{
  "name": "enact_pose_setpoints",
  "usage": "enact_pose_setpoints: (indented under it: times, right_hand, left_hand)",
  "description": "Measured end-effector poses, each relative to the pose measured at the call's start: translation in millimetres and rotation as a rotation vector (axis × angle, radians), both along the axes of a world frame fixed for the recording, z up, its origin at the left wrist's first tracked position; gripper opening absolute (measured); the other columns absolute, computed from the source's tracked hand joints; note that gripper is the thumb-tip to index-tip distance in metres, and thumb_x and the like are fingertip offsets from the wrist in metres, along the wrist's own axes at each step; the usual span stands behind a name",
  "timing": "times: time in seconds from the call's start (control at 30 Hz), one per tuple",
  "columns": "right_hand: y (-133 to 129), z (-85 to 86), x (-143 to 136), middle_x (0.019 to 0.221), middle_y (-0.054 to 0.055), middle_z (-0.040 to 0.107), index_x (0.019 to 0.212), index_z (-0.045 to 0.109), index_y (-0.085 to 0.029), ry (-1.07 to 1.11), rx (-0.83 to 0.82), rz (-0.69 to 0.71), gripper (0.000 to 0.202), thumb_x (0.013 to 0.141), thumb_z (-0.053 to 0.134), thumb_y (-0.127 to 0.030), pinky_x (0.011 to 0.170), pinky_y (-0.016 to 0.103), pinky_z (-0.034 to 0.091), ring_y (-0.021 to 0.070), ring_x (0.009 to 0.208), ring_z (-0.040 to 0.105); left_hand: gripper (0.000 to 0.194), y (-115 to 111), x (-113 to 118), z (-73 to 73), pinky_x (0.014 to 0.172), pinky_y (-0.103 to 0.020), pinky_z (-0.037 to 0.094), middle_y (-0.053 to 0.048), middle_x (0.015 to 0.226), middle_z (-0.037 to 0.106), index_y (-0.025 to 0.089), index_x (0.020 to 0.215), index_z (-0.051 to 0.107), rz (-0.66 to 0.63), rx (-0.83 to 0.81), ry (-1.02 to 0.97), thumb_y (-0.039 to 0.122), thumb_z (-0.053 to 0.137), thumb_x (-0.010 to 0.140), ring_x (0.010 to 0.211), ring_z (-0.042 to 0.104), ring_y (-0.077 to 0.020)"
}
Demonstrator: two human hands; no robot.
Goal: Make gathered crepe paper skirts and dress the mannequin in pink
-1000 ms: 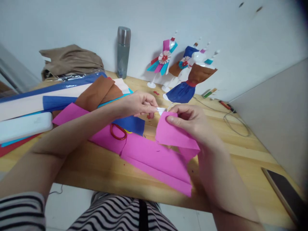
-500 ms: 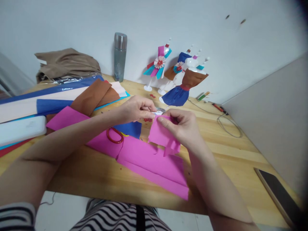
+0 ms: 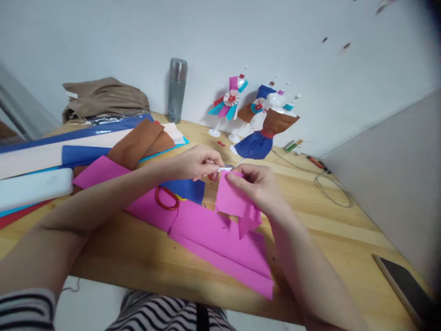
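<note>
My right hand pinches a small piece of pink crepe paper between thumb and fingers, and its lower end hangs in folds. A narrow white strip runs from the paper's top edge to my left hand, whose fingertips are closed on its end. Part of a round, shiny item shows just behind the strip, too hidden to name. Under my hands lies a larger pink crepe sheet with a fold along its front edge. Red-handled scissors rest on it beside a blue piece.
Small dress stands in coloured paper, one with a brown and blue dress, stand at the back wall. A grey bottle is left of them. Stacked crepe sheets and a white case lie left; a phone lies right.
The view has shifted slightly, so everything sits a little lower and further right. Both hands keep their grip on the pink piece and the white strip.
</note>
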State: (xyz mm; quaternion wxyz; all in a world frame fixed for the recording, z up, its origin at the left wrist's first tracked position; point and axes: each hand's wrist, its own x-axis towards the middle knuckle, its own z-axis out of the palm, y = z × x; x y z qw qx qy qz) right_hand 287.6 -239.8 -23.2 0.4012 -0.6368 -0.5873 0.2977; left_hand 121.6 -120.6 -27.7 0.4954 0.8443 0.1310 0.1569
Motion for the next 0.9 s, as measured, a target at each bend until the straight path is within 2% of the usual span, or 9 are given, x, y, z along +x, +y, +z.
enact_pose_setpoints:
  times: [0.1,0.2,0.27,0.4,0.5,0.6,0.7,0.8,0.9]
  right_hand:
    - [-2,1.7,-1,0.06,0.001,0.053,0.073,0.065,-0.017,-0.093,-0.04,0.086,0.023,0.076,0.064,-0.04,0.045,0.025,0.031,0.0117,0.052,0.043]
    - [-5,4.5,-4,0.059,0.002,0.052,0.068,0.065,-0.017,-0.177,-0.082,0.148,0.027,0.078,0.061,-0.042,0.045,0.026,0.03,0.0121,0.052,0.042]
    - [-6,5.6,-5,0.057,0.001,0.05,0.064,0.063,-0.018,-0.182,-0.099,0.173,0.03,0.079,0.059,-0.043,0.045,0.026,0.03,0.0119,0.052,0.041]
    - [-7,3.9,-4,0.055,-0.001,0.046,0.06,0.056,-0.018,-0.155,-0.081,0.163,0.032,0.08,0.06,-0.043,0.044,0.024,0.029,0.0105,0.051,0.039]
    - [-6,1.6,-2,0.054,-0.002,0.046,0.06,0.054,-0.019,-0.075,-0.051,0.14,0.032,0.079,0.063,-0.042,0.043,0.023,0.029,0.0095,0.049,0.039]
    - [-5,2.9,1,0.055,-0.001,0.049,0.062,0.057,-0.018,0.022,0.057,0.104,0.029,0.079,0.066,-0.04,0.044,0.024,0.03,0.0093,0.049,0.04]
    - [-6,8.6,5,0.06,0.001,0.055,0.063,0.064,-0.019,0.069,0.157,0.162,0.024,0.078,0.069,-0.038,0.05,0.026,0.037,0.012,0.055,0.047]
    - [-7,13.1,11,0.064,0.002,0.059,0.064,0.069,-0.02,0.074,0.194,0.213,0.019,0.076,0.072,-0.035,0.055,0.028,0.042,0.0144,0.061,0.052]
    - [-8,13.3,16,0.064,0.001,0.06,0.067,0.071,-0.021,0.092,0.177,0.155,0.015,0.075,0.074,-0.033,0.053,0.026,0.041,0.0132,0.059,0.051]
  left_hand:
    - [0.02,9,-1,-6.1,0.049,-0.015,0.036,0.0,0.073,0.068,0.012,0.092,0.068,0.003,0.079,0.037,0.016,0.049,0.086,0.054,0.052,-0.005]
    - [0.018,16,-3,-8.9,0.06,-0.017,0.039,-0.001,0.078,0.07,0.013,0.089,0.069,0.055,0.234,0.046,0.014,0.052,0.084,0.07,0.058,-0.0082]
    - [0.017,16,-4,-8.4,0.061,-0.018,0.038,-0.001,0.077,0.069,0.013,0.083,0.068,0.086,0.27,0.057,0.015,0.052,0.084,0.069,0.057,-0.0083]
    - [0.019,12,-5,-4.2,0.053,-0.018,0.033,0.0,0.073,0.068,0.013,0.087,0.068,0.091,0.174,0.076,0.013,0.049,0.085,0.054,0.049,-0.0053]
    - [0.018,6,-5,-0.9,0.053,-0.017,0.033,0.001,0.071,0.066,0.012,0.084,0.067,0.091,0.124,0.067,0.012,0.05,0.084,0.054,0.048,-0.0048]
    - [0.016,3,-5,0.8,0.052,-0.015,0.034,0.0,0.072,0.065,0.012,0.084,0.066,0.076,0.035,0.056,0.016,0.051,0.086,0.058,0.05,-0.0058]
    - [0.018,2,-5,0.7,0.048,-0.015,0.034,-0.002,0.074,0.066,0.011,0.091,0.066,0.076,-0.033,0.045,0.019,0.05,0.087,0.057,0.052,-0.0061]
    - [0.019,3,-5,0.5,0.047,-0.014,0.038,-0.003,0.076,0.066,0.011,0.095,0.066,0.078,-0.08,0.038,0.019,0.051,0.087,0.059,0.054,-0.0067]
    - [0.018,2,-5,1.4,0.048,-0.015,0.041,-0.003,0.077,0.066,0.011,0.095,0.066,0.065,-0.1,0.021,0.018,0.051,0.087,0.06,0.056,-0.0071]
